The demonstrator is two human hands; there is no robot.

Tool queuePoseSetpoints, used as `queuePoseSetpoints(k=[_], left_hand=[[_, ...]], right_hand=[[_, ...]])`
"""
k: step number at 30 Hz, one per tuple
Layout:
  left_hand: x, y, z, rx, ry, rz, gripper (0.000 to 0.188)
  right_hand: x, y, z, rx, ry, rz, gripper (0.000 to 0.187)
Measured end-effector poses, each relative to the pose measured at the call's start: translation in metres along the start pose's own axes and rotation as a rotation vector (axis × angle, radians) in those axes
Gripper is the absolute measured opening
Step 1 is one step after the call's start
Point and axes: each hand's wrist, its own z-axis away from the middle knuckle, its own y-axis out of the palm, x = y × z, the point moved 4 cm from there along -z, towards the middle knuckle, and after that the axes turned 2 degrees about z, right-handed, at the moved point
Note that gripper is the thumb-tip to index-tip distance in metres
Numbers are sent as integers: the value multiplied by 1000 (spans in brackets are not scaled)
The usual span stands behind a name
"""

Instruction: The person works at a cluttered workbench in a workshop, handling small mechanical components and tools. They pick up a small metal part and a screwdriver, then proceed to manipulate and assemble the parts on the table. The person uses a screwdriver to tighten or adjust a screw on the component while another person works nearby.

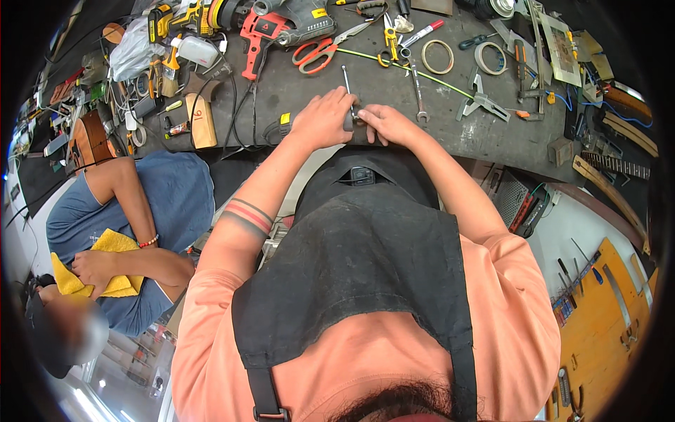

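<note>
Both my hands are close together at the near edge of the dark workbench. My left hand is closed around a slim shiny metal tool, whose thin shaft points away from me past the fingers. Its kind cannot be made out. Just to the right, my right hand has thumb and forefinger drawn together at a small dark piece between the two hands, mostly hidden by the fingers. Beyond them lie red-handled scissors and a combination wrench.
A red power tool, yellow-handled snips, tape rolls, a metal caliper and a wooden block crowd the bench. Black cables run left of my hands. At left, another person holds a yellow cloth.
</note>
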Motion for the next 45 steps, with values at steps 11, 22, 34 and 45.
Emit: queuePoseSetpoints(k=[11, 22, 34, 45], left_hand=[[-1, -4, 1, -10, 12, 7, 66], [1, 0, 0, -19, 15, 14, 67], [-1, -1, -1, -12, 7, 16, 64], [-2, -4, -1, 1, 10, 10, 64]], right_hand=[[3, 7, 10, 38, 78, -66, 37], [-12, 4, 14, -124, -73, -199, 22], [0, 11, 13, -103, -101, -180, 27], [9, 7, 4, -77, 30, 38, 41]])
